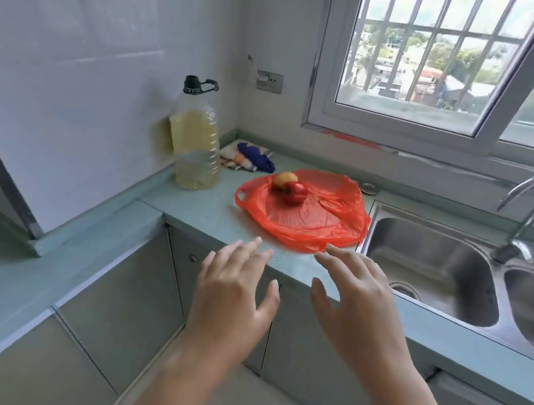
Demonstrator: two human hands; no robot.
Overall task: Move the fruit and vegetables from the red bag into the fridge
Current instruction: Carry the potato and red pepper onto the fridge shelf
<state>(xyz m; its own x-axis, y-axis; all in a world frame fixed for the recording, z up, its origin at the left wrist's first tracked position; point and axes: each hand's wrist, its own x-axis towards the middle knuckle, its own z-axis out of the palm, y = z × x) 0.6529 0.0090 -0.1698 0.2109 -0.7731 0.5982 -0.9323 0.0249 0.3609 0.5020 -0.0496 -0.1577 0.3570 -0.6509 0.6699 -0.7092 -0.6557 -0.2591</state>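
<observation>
On the green counter, left of the sink, lies the flattened red bag, a red pepper and yellow fruit touching on its far-left part. Nearer, left hand and right hand hover spread, holding nothing.

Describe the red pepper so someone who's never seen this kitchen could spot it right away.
Find the steel sink under the window; just left of it a red bag lies spread flat on the counter. The red pepper sits toward the bag's far left side, touching a yellow fruit; it's the glossy red one, nearer the viewer.
</observation>
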